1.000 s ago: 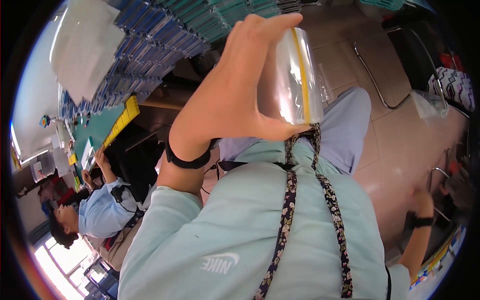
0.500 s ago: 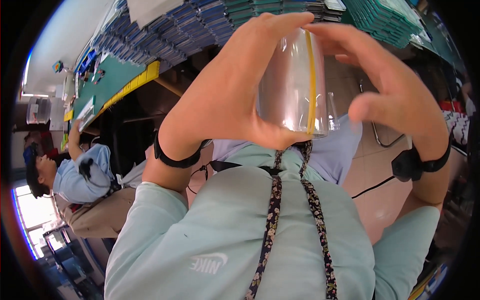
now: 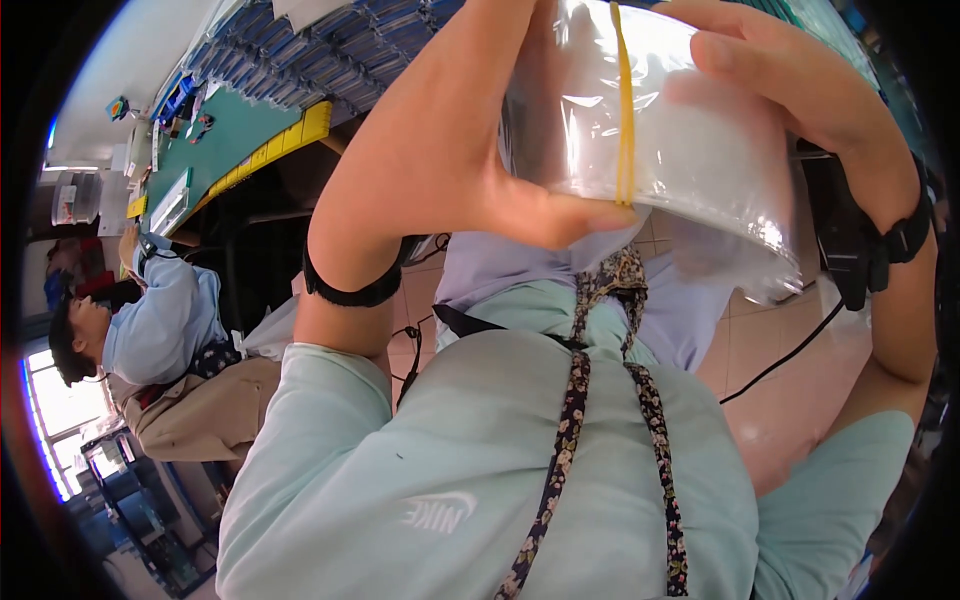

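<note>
A bundle of clear plastic film, probably thin bags or sheets, is held up close in front of me with a yellow rubber band running around it. My left hand grips its left side, thumb pressed along the lower edge near the band. On the right, my right hand holds the upper part, its thumb on the front face and its other fingers partly hidden behind. The film curves out to the right of the band, and its loose lower right corner hangs down.
Tall stacks of blue trays stand behind my left hand. A green worktable with a yellow front strip extends at the left, where another person sits. A black cable trails from my right wrist strap.
The rolled bundle has spread wider to the right and come closer. My right hand, previously with its thumb apart, now clasps the film's upper right part.
</note>
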The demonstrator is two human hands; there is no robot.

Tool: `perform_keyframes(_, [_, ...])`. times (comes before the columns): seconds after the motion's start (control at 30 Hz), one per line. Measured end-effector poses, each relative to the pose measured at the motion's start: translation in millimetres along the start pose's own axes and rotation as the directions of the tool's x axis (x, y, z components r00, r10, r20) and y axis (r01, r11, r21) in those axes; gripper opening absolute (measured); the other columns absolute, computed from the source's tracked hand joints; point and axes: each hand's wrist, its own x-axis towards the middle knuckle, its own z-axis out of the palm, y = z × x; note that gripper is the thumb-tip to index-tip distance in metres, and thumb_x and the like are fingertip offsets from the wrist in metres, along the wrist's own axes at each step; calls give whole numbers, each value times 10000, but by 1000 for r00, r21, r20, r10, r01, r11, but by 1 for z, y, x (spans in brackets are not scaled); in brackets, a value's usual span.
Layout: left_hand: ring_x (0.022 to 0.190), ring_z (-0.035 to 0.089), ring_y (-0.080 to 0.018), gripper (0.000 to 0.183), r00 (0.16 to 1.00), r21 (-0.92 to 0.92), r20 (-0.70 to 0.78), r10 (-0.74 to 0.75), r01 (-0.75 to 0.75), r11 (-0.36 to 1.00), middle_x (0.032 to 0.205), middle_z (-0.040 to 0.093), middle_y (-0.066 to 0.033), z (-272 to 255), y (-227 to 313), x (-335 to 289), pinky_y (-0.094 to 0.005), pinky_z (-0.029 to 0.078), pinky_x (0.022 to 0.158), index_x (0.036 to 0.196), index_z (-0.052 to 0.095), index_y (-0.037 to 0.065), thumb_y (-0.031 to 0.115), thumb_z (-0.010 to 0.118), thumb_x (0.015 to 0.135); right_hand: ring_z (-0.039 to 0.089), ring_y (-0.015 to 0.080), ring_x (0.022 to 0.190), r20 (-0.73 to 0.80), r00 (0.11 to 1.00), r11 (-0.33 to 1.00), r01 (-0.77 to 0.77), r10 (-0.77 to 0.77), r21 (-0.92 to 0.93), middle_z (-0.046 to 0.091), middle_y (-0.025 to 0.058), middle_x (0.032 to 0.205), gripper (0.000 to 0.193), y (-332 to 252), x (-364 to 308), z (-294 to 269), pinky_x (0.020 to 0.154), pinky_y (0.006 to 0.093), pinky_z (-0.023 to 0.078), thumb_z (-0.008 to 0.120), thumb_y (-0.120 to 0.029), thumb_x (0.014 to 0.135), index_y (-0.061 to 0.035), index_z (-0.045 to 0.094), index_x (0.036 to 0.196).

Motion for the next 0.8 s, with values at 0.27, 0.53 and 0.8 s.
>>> perform_keyframes(0.27, [1101, 454, -269, 1188, 988, -78, 6, -152, 152, 985, 1177, 420, -177, -1, -6, -4, -344, 333, 955, 1404, 149, -35, 410, 836, 542, 501, 145, 1133, 41, 971, 969, 232, -236, 89, 501, 72, 1252, 793, 47, 32, -10, 932, 277, 414, 585, -562, 824, -40, 345, 1370])
perform_keyframes(0.53, [1091, 450, -260, 1184, 970, -132, 1, -244, 242, 961, 1179, 414, -165, -3, 7, 5, -325, 318, 961, 1407, 150, -8, 438, 837, 553, 592, 75, 904, -64, 957, 937, 289, -282, 196, 605, 62, 1046, 575, 45, 41, -7, 771, 206, 478, 614, -422, 844, 7, 498, 1208])
perform_keyframes(0.8, [1077, 456, -224, 1035, 960, -540, 29, -278, 249, 804, 1166, 436, -144, 2, -6, -2, -298, 306, 958, 1382, 195, -6, 445, 789, 664, 537, 17, 653, -85, 956, 959, 283, -280, 29, 550, -33, 753, 332, 43, 40, -12, 593, 172, 428, 654, -317, 801, -26, 577, 941])
